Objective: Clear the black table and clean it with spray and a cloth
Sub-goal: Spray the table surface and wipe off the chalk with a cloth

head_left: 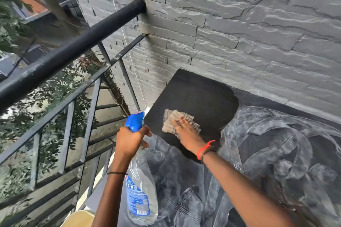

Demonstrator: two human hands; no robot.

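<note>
The right hand (186,131) lies flat, fingers spread, on the cloth (180,122) at the black table (199,94)'s clean corner, the left hand (130,139) clenched round the spray bottle (141,186), and overlapping strokes toward the chalky streaks behind the wrist would serve best.

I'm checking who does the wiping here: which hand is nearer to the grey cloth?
The right hand: it lies flat on the cloth, pressing it to the black table. The left hand is off to the cloth's left, gripping the spray bottle, not touching it.
</note>
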